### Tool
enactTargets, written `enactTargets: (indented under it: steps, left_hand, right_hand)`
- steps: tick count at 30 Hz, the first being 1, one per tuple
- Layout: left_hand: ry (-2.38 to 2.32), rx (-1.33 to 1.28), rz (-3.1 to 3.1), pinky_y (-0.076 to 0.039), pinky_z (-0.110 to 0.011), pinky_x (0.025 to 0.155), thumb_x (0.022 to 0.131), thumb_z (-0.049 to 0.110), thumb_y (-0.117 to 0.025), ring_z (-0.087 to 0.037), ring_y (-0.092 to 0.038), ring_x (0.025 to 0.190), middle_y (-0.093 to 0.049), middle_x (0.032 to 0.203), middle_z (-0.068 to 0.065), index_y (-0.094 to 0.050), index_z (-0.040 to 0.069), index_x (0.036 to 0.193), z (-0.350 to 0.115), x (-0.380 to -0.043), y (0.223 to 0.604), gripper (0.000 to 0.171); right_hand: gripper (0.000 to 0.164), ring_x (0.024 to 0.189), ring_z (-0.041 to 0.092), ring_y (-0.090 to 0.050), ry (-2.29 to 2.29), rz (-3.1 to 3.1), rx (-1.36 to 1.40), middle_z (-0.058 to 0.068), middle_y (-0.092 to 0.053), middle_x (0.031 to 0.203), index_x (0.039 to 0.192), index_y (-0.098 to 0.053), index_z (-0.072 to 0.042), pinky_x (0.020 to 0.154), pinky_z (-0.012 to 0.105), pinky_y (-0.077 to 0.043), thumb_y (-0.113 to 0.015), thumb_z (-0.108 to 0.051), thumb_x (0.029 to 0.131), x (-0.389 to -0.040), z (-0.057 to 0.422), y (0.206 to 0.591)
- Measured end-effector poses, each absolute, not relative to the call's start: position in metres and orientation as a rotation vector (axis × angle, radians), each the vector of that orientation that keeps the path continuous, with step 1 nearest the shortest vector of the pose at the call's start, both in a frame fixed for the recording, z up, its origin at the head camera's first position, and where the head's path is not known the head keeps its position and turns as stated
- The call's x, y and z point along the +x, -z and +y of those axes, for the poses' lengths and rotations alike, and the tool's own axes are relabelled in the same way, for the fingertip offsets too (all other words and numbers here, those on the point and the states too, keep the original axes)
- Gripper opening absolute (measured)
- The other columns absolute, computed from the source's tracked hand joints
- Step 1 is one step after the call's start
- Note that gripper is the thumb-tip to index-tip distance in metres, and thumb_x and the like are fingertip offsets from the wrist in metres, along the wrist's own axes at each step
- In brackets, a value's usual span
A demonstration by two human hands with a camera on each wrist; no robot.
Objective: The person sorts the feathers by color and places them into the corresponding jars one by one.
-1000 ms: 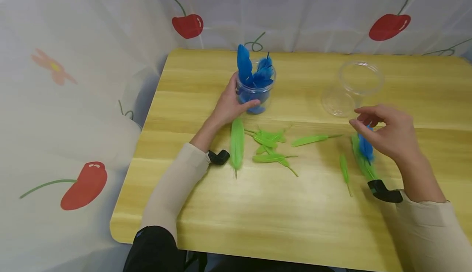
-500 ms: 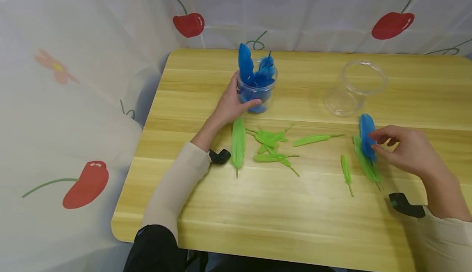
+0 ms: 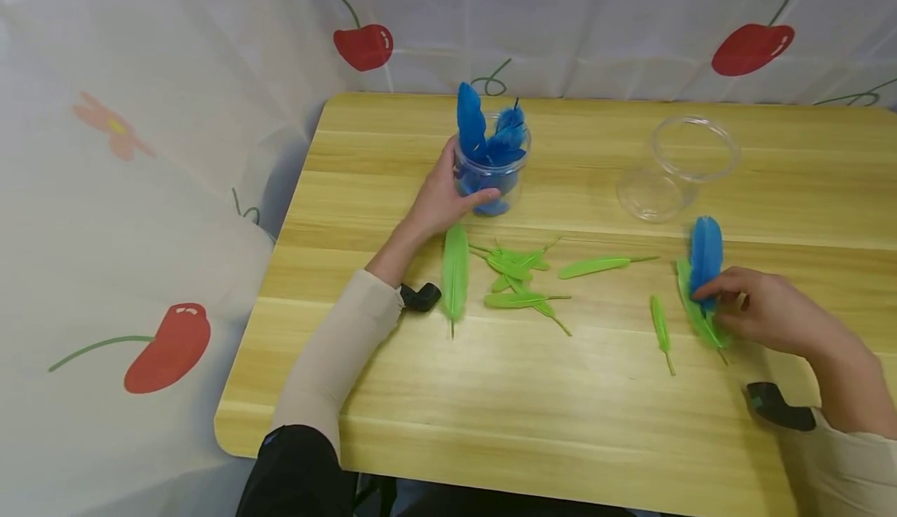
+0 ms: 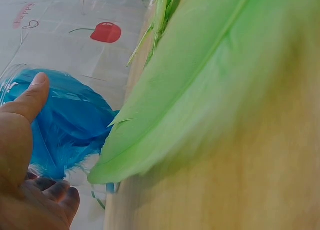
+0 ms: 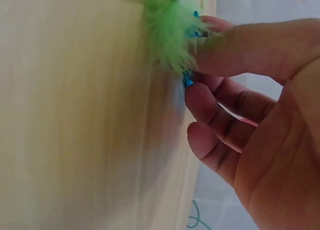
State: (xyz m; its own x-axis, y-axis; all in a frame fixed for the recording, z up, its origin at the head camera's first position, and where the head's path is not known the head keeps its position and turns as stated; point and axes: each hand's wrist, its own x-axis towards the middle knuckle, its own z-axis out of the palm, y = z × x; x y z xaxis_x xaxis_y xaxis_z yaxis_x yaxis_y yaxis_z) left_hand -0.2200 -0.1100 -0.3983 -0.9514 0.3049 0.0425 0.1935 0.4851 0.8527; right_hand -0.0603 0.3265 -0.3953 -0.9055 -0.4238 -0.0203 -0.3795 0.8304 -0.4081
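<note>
The left hand [image 4: 15, 155] grips a clear jar [image 4: 12, 79] holding blue feathers [image 4: 70, 115], while a large green feather [image 4: 170, 90] stretches across the foreground beside it, over the bench [image 4: 225, 190].

The near part of the surface [image 3: 546, 416] gives wide room between the left sleeve [image 3: 339, 353] and right sleeve [image 3: 844, 462]. Low green feathers [image 3: 511, 269] cross the middle, leaving room above. A broad lane runs between jar [image 3: 515, 182] and cup [image 3: 673, 178] back to the curtain [image 3: 596, 42]. The left grip [image 3: 441, 198] blocks the jar's left; the right grip [image 3: 764, 311] and blue feather [image 3: 706, 251] obstruct the near approach to the cup.
</note>
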Motion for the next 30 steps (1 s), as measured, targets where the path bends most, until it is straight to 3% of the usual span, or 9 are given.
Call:
enactTargets:
  steps: [8,15,26,30]
  left_hand:
    - [-1.483,0.439,2.607,-0.028,-0.043,0.116,0.084,0.049,-0.075,-0.019,-0.027,0.146,-0.027,0.161,-0.001,-0.010,0.023,0.159,-0.110,-0.220,0.398,0.103]
    - [-1.473,0.432,2.609,-0.028,-0.043,0.115,0.084,0.049,-0.075,-0.020,-0.028,0.146,-0.027,0.161,-0.002,-0.010,0.022,0.159,-0.109,-0.220,0.398,0.103]
    - [-1.475,0.444,2.612,-0.029,-0.043,0.115,0.084,0.048,-0.076,-0.021,-0.029,0.145,-0.028,0.160,-0.003,-0.011,0.021,0.159,-0.110,-0.219,0.398,0.103]
    - [-1.470,0.452,2.616,-0.028,-0.043,0.115,0.084,0.048,-0.076,-0.020,-0.028,0.146,-0.027,0.160,-0.003,-0.010,0.021,0.159,-0.110,-0.219,0.397,0.103]
  right_hand:
    - [0.036,0.066,-0.004,-0.044,0.656,2.976,-0.843,-0.002,-0.062,0.080,0.083,-0.074,-0.010,0.051,0.020,-0.039,-0.081,0.017,0.060,-0.063,0.326,0.403]
    - [0.033,0.062,-0.005,-0.045,0.710,3.002,-0.798,-0.012,-0.063,0.078,0.081,-0.074,-0.011,0.052,0.016,-0.037,-0.084,0.014,0.060,-0.062,0.323,0.405]
    - [0.029,0.069,-0.003,-0.049,0.678,3.075,-0.804,-0.001,-0.065,0.087,0.083,-0.076,-0.011,0.056,0.015,-0.039,-0.081,0.013,0.067,-0.063,0.324,0.394]
    - [0.032,0.072,-0.005,-0.049,0.690,3.127,-0.790,-0.003,-0.065,0.087,0.083,-0.075,-0.010,0.060,0.012,-0.039,-0.081,0.015,0.065,-0.064,0.322,0.387]
